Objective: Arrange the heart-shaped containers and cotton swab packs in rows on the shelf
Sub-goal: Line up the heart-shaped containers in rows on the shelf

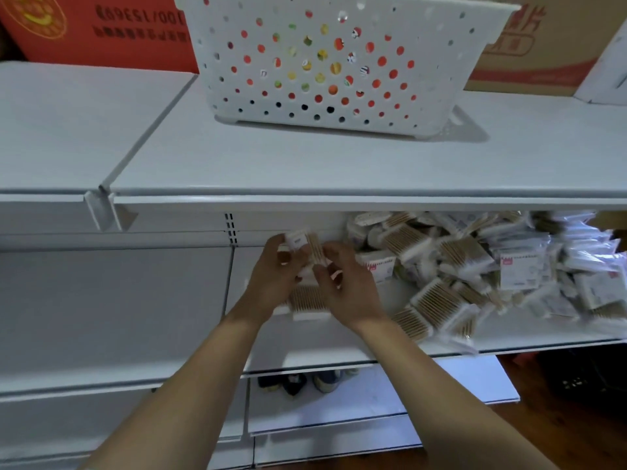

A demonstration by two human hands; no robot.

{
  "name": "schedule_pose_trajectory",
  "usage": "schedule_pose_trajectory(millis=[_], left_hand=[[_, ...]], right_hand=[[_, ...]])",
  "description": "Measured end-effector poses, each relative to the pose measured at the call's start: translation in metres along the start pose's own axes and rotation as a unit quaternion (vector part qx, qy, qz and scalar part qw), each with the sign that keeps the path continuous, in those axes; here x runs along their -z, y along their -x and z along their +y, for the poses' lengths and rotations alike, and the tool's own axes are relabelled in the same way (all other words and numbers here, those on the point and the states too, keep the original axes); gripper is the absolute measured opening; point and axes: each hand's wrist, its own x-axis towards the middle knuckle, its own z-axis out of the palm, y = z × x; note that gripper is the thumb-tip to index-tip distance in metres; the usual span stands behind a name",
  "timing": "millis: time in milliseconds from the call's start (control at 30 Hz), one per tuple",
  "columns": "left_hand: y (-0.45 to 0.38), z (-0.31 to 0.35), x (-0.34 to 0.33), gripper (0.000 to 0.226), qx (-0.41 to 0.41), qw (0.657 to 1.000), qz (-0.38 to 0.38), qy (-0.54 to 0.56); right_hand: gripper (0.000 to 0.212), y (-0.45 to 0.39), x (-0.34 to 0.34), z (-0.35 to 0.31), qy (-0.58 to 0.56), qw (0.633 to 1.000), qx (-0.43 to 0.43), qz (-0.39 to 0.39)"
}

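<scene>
1. While both hands work at the middle level, the white shelf unit (339,351) spreads out around them, its top board lying above and beyond the fingers and a lower board showing beneath the forearms.
2. Beyond the hands, up on the top board, stands a white perforated basket (325,62), with coloured items showing through its holes; what they are cannot be told.
3. Behind the basket, farther from the hands, sit a red carton (101,28) on the left and a brown cardboard box (529,45) on the right.
4. Just to the right of the right hand, a loose heap of cotton swab packs (475,266) covers the middle shelf, tumbled and overlapping.
5. Directly beneath both palms lies one flat swab pack (308,300) on the shelf.
6. Left hand (274,276) and right hand (346,283) sit close together, fingers curled, jointly gripping a held pack (310,249) raised between their fingertips.
7. Below the forearms, dark shoes (298,383) peek out under the shelf.
</scene>
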Motion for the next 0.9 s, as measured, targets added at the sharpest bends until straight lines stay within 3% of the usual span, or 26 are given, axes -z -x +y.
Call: schedule_pose_trajectory(millis=[67,133,267,367,467,700,900], left_hand=[[-0.003,0.0,-0.004,0.041,0.002,1.0,0.018,0.012],[-0.005,-0.001,-0.005,0.042,0.007,1.0,0.021,0.013],[-0.008,-0.008,0.002,0.045,-0.009,0.995,0.024,-0.097],[-0.005,-0.008,0.006,0.038,-0.034,0.99,0.012,-0.137],[-0.003,-0.007,0.01,0.03,-0.046,0.987,0.0,-0.152],[-0.003,-0.003,0.014,0.027,-0.064,0.984,-0.02,-0.168],[-0.006,-0.004,0.023,0.029,-0.058,0.986,-0.003,-0.153]], right_hand=[[0.034,-0.003,0.005,0.014,0.096,0.993,0.048,0.038],[0.028,-0.011,0.009,0.031,0.27,0.956,0.093,0.072],[0.037,-0.024,0.004,0.041,0.487,0.87,0.009,-0.084],[0.05,-0.025,-0.002,0.043,0.586,0.802,-0.026,-0.113],[0.049,-0.025,-0.008,0.049,0.623,0.774,-0.014,-0.117],[0.017,-0.027,-0.007,0.063,0.568,0.816,0.108,0.009],[0.041,-0.018,-0.003,0.051,0.383,0.916,0.112,0.033]])
